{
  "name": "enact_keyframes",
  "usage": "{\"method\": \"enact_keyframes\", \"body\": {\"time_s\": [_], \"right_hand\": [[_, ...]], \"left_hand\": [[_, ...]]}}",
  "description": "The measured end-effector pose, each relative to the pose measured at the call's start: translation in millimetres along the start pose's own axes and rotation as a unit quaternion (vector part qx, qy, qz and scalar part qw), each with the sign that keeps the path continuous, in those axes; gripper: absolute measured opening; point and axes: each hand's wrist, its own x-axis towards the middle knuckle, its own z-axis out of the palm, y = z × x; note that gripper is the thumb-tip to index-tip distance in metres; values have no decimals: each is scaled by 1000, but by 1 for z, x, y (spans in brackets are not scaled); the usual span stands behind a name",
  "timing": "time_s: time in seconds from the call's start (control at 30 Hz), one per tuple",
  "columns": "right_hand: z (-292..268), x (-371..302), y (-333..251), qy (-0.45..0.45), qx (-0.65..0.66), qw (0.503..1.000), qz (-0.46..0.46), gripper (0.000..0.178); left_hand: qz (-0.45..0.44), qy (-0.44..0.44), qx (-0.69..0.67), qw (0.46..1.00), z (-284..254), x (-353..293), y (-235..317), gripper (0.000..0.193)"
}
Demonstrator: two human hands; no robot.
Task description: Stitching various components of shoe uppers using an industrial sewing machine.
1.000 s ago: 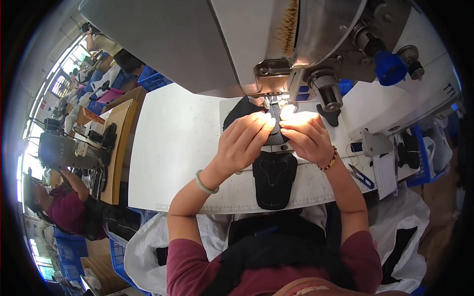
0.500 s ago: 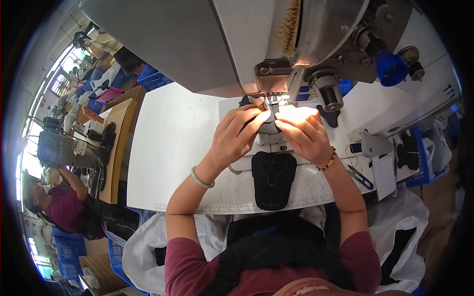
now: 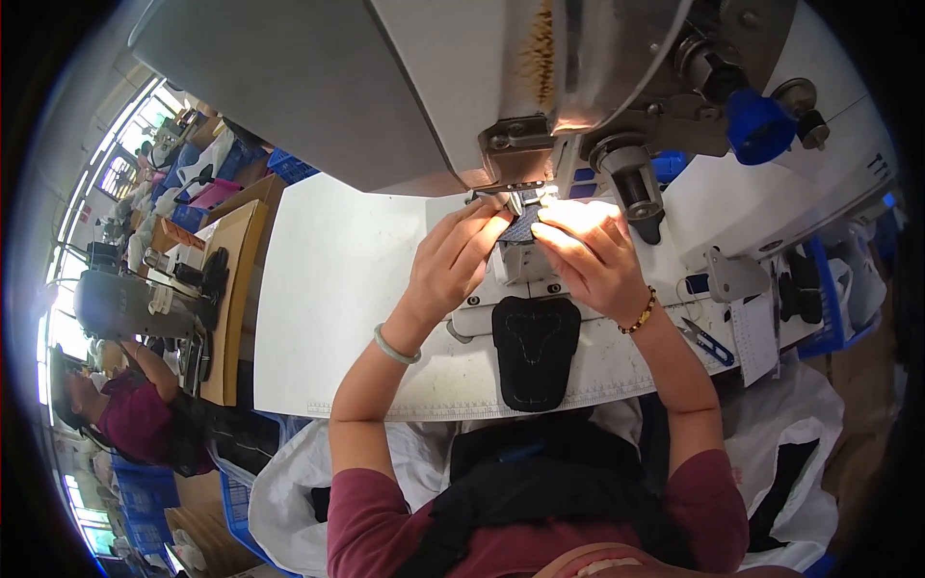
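At the needle area of a sewing machine (image 3: 395,87), my left hand (image 3: 453,252) and my right hand (image 3: 594,258) face each other. Between them lies a small dark patterned fabric piece (image 3: 521,230) under the presser foot, where the lamp glare is strong. Fingers of the left hand are closed on its left edge; the right hand's fingertips pinch the right edge. Just below, apart from both hands, a black padded fabric piece (image 3: 536,354) with a pale stitched outline lies flat on the white sewing table (image 3: 332,289).
Thread snips (image 3: 707,343) lie right of my right forearm, beside a paper card (image 3: 754,337). A blue basket (image 3: 836,308) stands at the far right. White sacks (image 3: 289,477) hang below the table edge. Another person (image 3: 145,414) works at a machine on the left.
The patterned piece has moved away from me under the foot, with less of it showing on my side. Both hands stay on it. The view has shifted slightly.
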Motion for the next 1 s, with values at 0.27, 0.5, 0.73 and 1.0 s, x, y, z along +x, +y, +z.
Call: {"method": "enact_keyframes", "body": {"time_s": [0.27, 0.5, 0.73, 1.0], "right_hand": [[3, 0, -3, 22, -8, 999, 30, 30], [5, 5, -6, 33, -2, 999, 40, 28], [4, 6, -6, 30, 3, 999, 39, 24], [6, 5, -10, 28, 1, 999, 37, 27]], "left_hand": [[23, -46, 28, 998, -9, 4, -5, 35], [-552, -37, -541, 633, 15, -4, -88, 15], [-553, -112, -636, 527, 18, -1, -96, 24], [-551, -154, -625, 531, 15, -18, -95, 34]]}}
